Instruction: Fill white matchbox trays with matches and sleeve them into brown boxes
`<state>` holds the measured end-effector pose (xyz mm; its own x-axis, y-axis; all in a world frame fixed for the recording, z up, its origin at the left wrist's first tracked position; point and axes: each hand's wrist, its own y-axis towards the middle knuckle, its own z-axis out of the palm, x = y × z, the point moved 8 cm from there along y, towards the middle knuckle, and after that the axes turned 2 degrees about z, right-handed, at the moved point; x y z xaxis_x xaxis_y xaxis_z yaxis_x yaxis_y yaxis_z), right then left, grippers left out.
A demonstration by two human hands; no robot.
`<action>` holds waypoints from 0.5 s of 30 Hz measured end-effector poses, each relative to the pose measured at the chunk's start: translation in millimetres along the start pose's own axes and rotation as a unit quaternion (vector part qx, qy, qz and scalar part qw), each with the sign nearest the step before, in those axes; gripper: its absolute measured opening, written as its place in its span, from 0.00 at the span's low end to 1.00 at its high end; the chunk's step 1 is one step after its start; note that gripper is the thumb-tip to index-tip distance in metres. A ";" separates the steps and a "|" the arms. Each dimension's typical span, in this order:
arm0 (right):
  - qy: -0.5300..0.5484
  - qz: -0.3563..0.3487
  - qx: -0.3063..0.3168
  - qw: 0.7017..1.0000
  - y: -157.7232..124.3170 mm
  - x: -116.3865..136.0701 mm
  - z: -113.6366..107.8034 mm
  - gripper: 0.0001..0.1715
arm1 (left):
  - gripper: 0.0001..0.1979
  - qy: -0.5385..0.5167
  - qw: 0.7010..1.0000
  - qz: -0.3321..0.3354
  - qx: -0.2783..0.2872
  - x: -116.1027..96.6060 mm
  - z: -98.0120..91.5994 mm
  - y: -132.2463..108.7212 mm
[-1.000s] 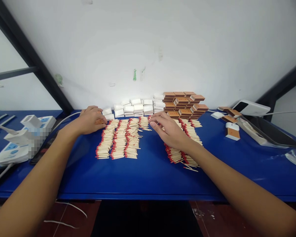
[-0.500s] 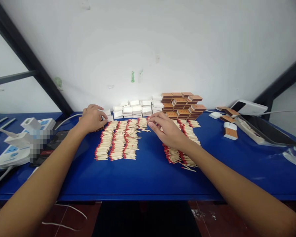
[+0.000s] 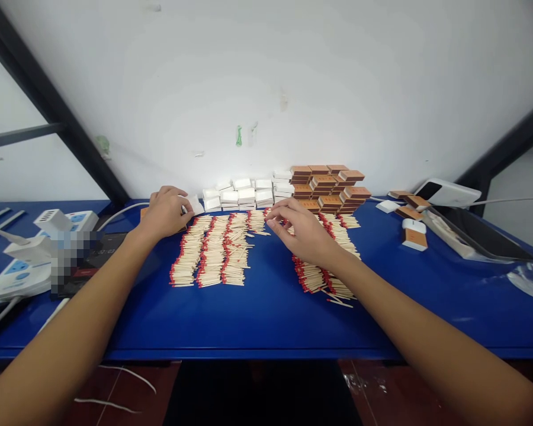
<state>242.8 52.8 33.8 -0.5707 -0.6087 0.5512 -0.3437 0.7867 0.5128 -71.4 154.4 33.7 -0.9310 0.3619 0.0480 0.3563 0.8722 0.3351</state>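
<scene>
blue table (image 3: 266, 322) carries rows of red-tipped matches (image 3: 213, 251). the left hand (image 3: 164, 214) curls round a white tray (image 3: 196, 205) at the rows' far left end, just before the stacked trays (image 3: 244, 194). the right hand (image 3: 301, 232) pinches what seems to be a few matches at the far middle, near the brown sleeves (image 3: 333, 189).
</scene>
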 end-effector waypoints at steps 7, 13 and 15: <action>-0.116 0.009 0.030 0.993 8.6 -19.0 15.5 0.06 | 0.11 -0.069 0.993 0.020 -0.089 -26.9 -31.3 -5.5; -0.168 0.045 0.094 0.980 14.3 -31.8 35.2 0.08 | 0.09 -0.177 0.962 0.155 -0.141 -110.3 -58.6 -31.4; -0.182 0.053 0.112 0.975 14.3 -34.3 37.2 0.07 | 0.07 -0.212 0.943 0.227 -0.116 -145.3 -55.1 -45.6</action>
<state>229.7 88.8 -2.3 -0.8247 -0.4778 0.3025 -0.3997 0.8709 0.2859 43.2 43.8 63.3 -0.5533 0.8230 -0.1283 0.6384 0.5179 0.5694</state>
